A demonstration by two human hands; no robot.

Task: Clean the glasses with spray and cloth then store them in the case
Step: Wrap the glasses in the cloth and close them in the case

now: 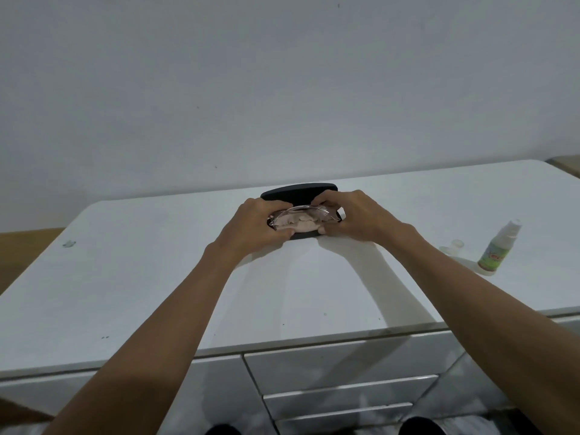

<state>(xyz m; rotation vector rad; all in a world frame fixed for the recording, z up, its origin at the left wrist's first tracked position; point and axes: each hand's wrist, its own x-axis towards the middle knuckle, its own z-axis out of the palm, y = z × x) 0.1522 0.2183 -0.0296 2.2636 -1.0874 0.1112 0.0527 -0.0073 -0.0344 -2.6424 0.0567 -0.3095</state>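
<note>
Head view: left hand (pixel 257 226) and right hand (pixel 354 216) each grip one end of the glasses (pixel 306 211), seated with the cloth (pixel 298 226) in the open case (pixel 299 189) (lid raised) on the white table (pixel 157 277). Spray bottle (pixel 499 248) stands well right.

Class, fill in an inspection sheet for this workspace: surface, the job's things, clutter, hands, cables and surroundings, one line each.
Surface: white table top, a small mark near its left edge.
Job's things: black case open, lid up; clear glasses held at its mouth over a pale cloth; spray bottle upright at the right, uncapped, clear cap lying beside it.
Clutter: nothing seen.
Hands: left hand and right hand grip the ends of the glasses at the case.
Cables: nothing seen.
Surroundings: plain white wall behind; drawers below the front edge.
</note>
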